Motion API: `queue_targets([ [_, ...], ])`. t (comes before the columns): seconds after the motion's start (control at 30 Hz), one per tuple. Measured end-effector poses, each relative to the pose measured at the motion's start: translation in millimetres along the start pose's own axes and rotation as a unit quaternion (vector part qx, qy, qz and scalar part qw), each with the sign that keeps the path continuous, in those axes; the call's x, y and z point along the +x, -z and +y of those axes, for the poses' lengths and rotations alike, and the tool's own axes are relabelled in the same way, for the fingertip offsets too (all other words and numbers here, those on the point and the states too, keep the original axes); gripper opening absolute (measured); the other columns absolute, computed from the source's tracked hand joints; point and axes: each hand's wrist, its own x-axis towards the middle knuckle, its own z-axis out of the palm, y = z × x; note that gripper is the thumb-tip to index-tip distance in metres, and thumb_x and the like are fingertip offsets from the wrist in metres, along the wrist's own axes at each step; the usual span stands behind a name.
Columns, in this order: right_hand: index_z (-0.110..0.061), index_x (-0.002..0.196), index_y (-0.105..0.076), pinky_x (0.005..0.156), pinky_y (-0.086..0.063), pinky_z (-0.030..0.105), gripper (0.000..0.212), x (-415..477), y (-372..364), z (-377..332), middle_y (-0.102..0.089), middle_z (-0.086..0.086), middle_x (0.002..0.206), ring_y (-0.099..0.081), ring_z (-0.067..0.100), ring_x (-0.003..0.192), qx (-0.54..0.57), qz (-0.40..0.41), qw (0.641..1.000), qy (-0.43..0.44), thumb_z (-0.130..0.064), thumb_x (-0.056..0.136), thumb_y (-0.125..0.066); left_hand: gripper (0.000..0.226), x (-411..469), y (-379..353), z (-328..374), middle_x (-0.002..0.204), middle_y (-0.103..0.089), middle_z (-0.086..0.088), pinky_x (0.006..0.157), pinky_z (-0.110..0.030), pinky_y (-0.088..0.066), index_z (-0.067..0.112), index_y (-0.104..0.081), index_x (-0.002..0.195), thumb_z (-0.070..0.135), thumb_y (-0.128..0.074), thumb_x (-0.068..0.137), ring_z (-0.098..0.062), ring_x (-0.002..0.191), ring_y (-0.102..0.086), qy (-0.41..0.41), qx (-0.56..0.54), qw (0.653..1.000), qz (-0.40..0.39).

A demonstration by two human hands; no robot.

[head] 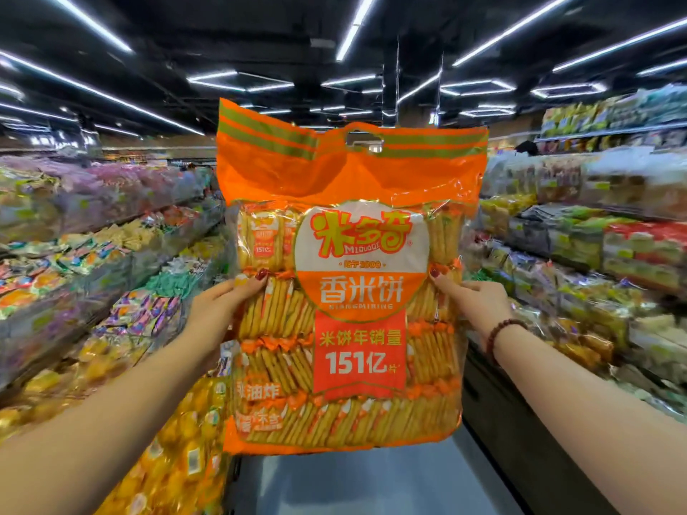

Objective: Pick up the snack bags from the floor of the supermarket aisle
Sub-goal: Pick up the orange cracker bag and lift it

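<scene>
A large orange snack bag (349, 276) of rice crackers, with a cut-out carry handle at its top, is held upright at chest height in the middle of the view. My left hand (219, 310) grips its left edge, thumb on the front. My right hand (472, 302) grips its right edge the same way, with a bead bracelet on that wrist. The fingers behind the bag are hidden. The bag covers most of the aisle ahead.
Shelves of packaged snacks (93, 262) run along the left, and more stocked shelves (594, 247) line the right. Yellow bags (178, 440) are stacked at the lower left. Grey aisle floor (353, 485) shows below the bag.
</scene>
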Motion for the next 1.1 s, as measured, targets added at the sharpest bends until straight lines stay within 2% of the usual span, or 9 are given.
queue_targets([
  [0.27,-0.010,0.077,-0.074,0.087,-0.055,0.043,0.048,169,-43,33,-0.074,0.004,0.083,-0.069,0.023,0.085,-0.018,0.020,0.999,-0.023,-0.053,0.058,-0.083,0.006,152,-58,-48,0.061,-0.069,0.006,0.039,-0.011,-0.043,0.016,-0.069,0.080,0.019,-0.067,0.084,0.001,0.046,-0.062,0.011,-0.039,0.999,0.010],
  [0.37,-0.013,0.067,-0.069,0.086,-0.055,0.042,0.038,239,-60,48,-0.072,0.004,0.075,-0.068,0.023,0.080,-0.042,0.019,0.999,-0.020,-0.049,0.063,-0.082,0.007,213,-84,-74,0.056,-0.069,0.007,0.039,-0.013,-0.045,0.011,-0.068,0.081,0.017,-0.068,0.084,-0.001,0.046,-0.063,0.018,-0.050,0.998,0.025],
  [0.47,-0.012,0.065,-0.072,0.078,-0.056,0.037,0.040,316,-78,61,-0.072,0.006,0.073,-0.068,0.023,0.075,-0.061,0.024,0.998,-0.002,-0.051,0.064,-0.081,0.010,285,-112,-95,0.070,-0.072,0.002,0.051,-0.021,-0.049,0.015,-0.070,0.081,0.025,-0.072,0.080,-0.003,0.052,-0.066,0.021,-0.047,0.997,0.052],
  [0.6,-0.013,0.066,-0.068,0.060,-0.047,0.027,0.044,416,-103,64,-0.065,0.002,0.065,-0.060,0.017,0.064,-0.091,0.019,0.996,-0.010,-0.056,0.069,-0.076,0.027,383,-146,-111,0.088,-0.074,-0.008,0.068,-0.030,-0.054,0.010,-0.074,0.087,0.032,-0.080,0.072,-0.018,0.077,-0.070,0.027,-0.043,0.995,0.084],
  [0.73,-0.017,0.077,-0.075,0.081,-0.056,0.043,0.072,510,-136,79,-0.074,0.001,0.078,-0.069,0.024,0.079,-0.091,0.034,0.995,-0.023,-0.079,0.042,-0.068,0.019,464,-174,-125,0.081,-0.071,-0.004,0.044,-0.016,-0.048,0.009,-0.072,0.088,0.024,-0.076,0.078,-0.005,0.054,-0.066,0.023,-0.048,0.993,0.102],
  [0.83,-0.014,0.089,-0.075,0.081,-0.056,0.044,0.079,563,-161,86,-0.073,0.003,0.082,-0.067,0.025,0.080,-0.114,0.049,0.992,-0.020,-0.080,0.048,-0.065,0.018,524,-188,-143,0.079,-0.071,-0.005,0.041,-0.016,-0.047,0.009,-0.071,0.088,0.024,-0.076,0.079,-0.005,0.051,-0.066,0.026,-0.057,0.992,0.108],
  [0.93,-0.004,0.086,-0.073,0.079,-0.056,0.045,0.082,623,-187,102,-0.073,0.010,0.076,-0.068,0.028,0.074,-0.126,0.063,0.990,-0.018,-0.079,0.052,-0.066,0.011,586,-201,-167,0.062,-0.072,0.001,0.042,-0.016,-0.048,0.010,-0.069,0.081,0.019,-0.074,0.081,-0.005,0.048,-0.065,0.027,-0.061,0.992,0.109],
  [1.0,-0.001,0.089,-0.073,0.080,-0.057,0.048,0.090,667,-209,119,-0.073,0.015,0.079,-0.070,0.032,0.076,-0.102,0.067,0.992,-0.031,-0.079,0.045,-0.069,0.011,632,-205,-186,0.060,-0.072,0.003,0.050,-0.020,-0.052,0.009,-0.071,0.081,0.019,-0.075,0.079,-0.008,0.052,-0.067,0.025,-0.052,0.992,0.109],
  [1.1,-0.001,0.088,-0.072,0.078,-0.057,0.051,0.095,741,-243,141,-0.074,0.014,0.077,-0.071,0.032,0.074,-0.089,0.073,0.992,-0.050,-0.080,0.035,-0.070,0.022,711,-209,-216,0.083,-0.074,-0.017,0.074,-0.040,-0.058,0.003,-0.071,0.083,0.021,-0.080,0.074,-0.027,0.074,-0.071,0.054,-0.071,0.991,0.095],
])
